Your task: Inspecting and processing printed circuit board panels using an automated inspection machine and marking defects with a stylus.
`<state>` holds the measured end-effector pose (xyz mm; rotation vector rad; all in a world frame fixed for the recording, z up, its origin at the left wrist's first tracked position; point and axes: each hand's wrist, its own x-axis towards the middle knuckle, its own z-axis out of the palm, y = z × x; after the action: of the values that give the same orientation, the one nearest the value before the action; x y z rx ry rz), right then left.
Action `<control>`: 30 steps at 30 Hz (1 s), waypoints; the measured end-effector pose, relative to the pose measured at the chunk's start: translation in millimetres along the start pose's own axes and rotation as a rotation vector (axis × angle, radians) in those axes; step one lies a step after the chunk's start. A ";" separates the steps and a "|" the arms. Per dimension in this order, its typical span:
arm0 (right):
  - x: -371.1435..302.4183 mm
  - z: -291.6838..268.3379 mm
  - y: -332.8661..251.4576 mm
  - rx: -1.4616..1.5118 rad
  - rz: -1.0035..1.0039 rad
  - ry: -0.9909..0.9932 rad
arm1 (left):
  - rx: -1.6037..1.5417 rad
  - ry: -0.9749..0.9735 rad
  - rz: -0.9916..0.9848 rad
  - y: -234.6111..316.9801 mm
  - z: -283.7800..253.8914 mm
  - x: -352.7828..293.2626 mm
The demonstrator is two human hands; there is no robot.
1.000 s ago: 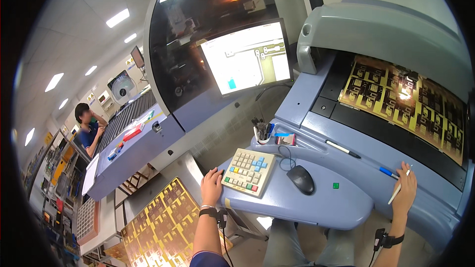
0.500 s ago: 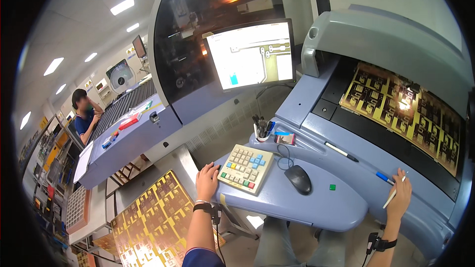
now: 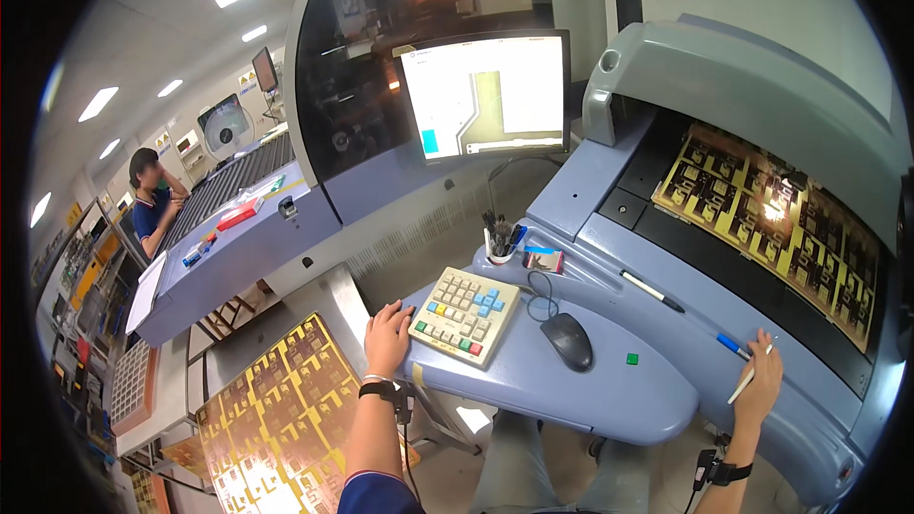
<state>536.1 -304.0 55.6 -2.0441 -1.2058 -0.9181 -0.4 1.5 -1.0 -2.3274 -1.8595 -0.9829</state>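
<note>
Gold panel point(image 3: 724, 190) sits in machine point(image 3: 733, 71); view on monitor point(image 3: 490, 100) has shifted to another trace area, likely a different spot. Left hand point(image 3: 387, 339) loose beside keypad point(image 3: 464, 315); right hand point(image 3: 759, 383) grips slim white pen point(image 3: 741, 387).

A slim white tool point(image 3: 741, 386) slants in the right hand point(image 3: 760, 378).

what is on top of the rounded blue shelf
A beige keypad, a corded black mouse and a small green square; the left hand is at the shelf's left edge. The surface beneath them cannot be seen.
</note>
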 end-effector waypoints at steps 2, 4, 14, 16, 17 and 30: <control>-1.3 1.1 3.8 -0.015 -0.021 -0.003 | 0.009 -0.011 -0.002 0.2 -1.4 0.7; -1.5 1.9 5.7 -0.034 -0.040 -0.006 | 0.017 -0.023 -0.012 1.9 -2.4 0.9; -0.2 -5.4 1.7 0.012 0.020 0.011 | -0.049 0.020 0.026 7.7 -0.9 3.3; 2.4 -4.7 -3.4 0.013 0.022 0.000 | -0.022 0.035 0.018 -0.8 -4.5 -0.1; 5.0 -5.5 -6.9 0.036 0.007 0.001 | -0.010 0.048 0.028 -5.1 -3.9 -2.4; 10.8 -11.0 -10.0 0.045 -0.034 0.035 | 0.040 -0.005 0.013 -1.4 -5.0 -0.9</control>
<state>528.1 -302.9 72.1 -1.9697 -1.2345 -0.9303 -4.1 -0.8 2.0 -2.3184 -1.8456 -0.9312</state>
